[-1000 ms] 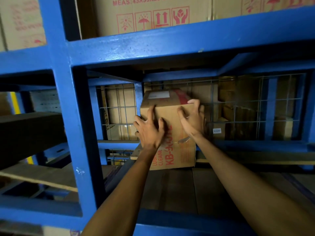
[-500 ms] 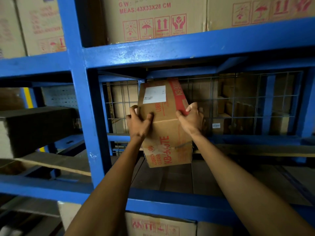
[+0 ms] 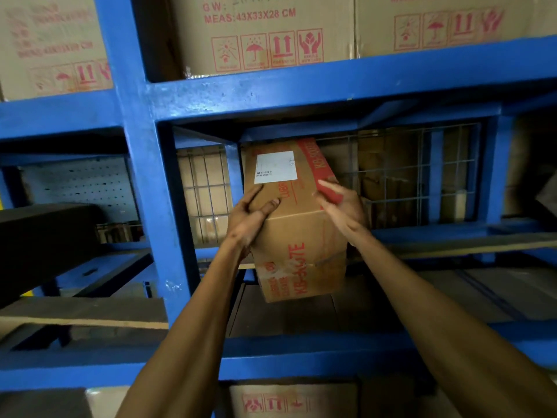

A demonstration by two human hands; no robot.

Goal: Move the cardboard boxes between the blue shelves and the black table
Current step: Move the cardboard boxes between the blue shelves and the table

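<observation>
Both hands, left and right, clasp opposite sides of the tilted cardboard box with curled fingers, holding it inside the blue shelf bay, seemingly tipped to clear the beam overhead.

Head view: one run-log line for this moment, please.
left hand grips cardboard box | right hand grips it | box tilted | inside blue shelf bay

A single head-worn wide-angle view looks forward and slightly upward into the blue shelves from close range. The two-handed grip sits mid-frame at arm's length, with forearms entering from the bottom edge, one shelf level above the grip and another below it.
</observation>
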